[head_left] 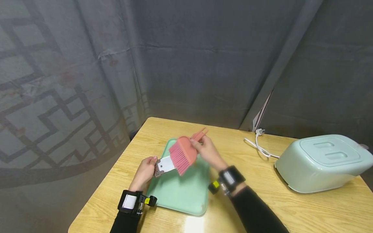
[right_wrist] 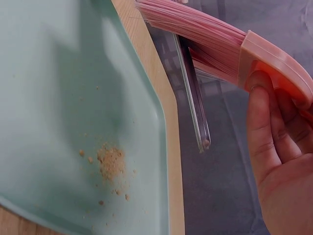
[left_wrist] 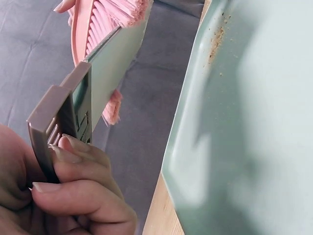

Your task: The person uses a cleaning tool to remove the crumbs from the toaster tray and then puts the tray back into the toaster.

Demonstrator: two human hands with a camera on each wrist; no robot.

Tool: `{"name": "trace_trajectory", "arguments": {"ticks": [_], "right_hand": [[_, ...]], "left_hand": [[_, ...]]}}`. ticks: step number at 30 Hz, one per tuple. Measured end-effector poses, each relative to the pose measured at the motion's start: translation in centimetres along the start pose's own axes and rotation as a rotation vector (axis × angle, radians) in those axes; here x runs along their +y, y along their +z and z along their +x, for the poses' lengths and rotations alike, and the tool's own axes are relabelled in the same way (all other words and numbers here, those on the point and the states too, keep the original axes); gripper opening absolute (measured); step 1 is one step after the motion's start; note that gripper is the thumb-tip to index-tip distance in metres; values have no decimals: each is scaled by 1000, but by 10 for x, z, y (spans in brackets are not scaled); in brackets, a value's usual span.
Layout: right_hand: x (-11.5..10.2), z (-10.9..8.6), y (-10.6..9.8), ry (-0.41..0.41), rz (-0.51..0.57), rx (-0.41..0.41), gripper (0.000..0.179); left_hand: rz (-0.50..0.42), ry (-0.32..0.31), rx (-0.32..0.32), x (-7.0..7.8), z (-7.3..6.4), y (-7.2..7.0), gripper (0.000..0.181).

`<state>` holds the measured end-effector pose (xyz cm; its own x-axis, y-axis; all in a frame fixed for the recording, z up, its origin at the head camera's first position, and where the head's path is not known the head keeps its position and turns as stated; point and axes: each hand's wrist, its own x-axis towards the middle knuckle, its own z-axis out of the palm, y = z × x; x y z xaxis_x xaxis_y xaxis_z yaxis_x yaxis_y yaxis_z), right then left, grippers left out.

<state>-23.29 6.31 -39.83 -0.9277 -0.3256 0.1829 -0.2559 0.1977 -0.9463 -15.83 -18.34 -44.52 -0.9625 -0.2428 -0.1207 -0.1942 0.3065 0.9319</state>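
Note:
My left hand point(head_left: 144, 172) grips the grey slotted end of a flat metal crumb tray point(head_left: 166, 164), holding it up over a mint-green tray point(head_left: 183, 198). In my right hand point(head_left: 209, 152) is a pink hand brush point(head_left: 187, 149), pinched where the handle meets the head. Its bristles point(right_wrist: 205, 36) lie across the metal plate and hang past both sides of it. A small heap of brown crumbs point(right_wrist: 111, 161) sits on the green tray, with loose bits scattered round it.
A mint-green toaster point(head_left: 311, 168) with a lid stands at the right of the wooden table point(head_left: 250, 200). Its white cord and plug point(head_left: 260, 131) lie near the back edge. Grey curtain point(head_left: 198, 64) hangs behind the table and along its left side.

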Motion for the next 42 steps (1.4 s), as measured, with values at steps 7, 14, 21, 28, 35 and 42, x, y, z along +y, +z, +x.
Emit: {"name": "trace_trajectory", "arguments": {"ticks": [7, 14, 21, 28, 35, 42], "right_hand": [[0, -1, -8, 12, 3, 7, 23], [0, -2, -14, 16, -8, 22, 24], [-4, -3, -22, 34, 8, 26, 28], [6, -2, -26, 15, -14, 66, 28], [10, -2, -32, 20, -29, 90, 30], [10, -2, -37, 26, -44, 102, 30]], "left_hand": [[15, -10, -10, 0, -1, -3, 40], [60, -2, -4, 0, -1, -5, 42], [39, 1, -2, -1, -1, -4, 42], [36, -3, -5, -1, -1, -3, 42], [51, -11, -7, -3, -2, -5, 43], [51, -11, -5, -4, -2, -6, 43]]}}
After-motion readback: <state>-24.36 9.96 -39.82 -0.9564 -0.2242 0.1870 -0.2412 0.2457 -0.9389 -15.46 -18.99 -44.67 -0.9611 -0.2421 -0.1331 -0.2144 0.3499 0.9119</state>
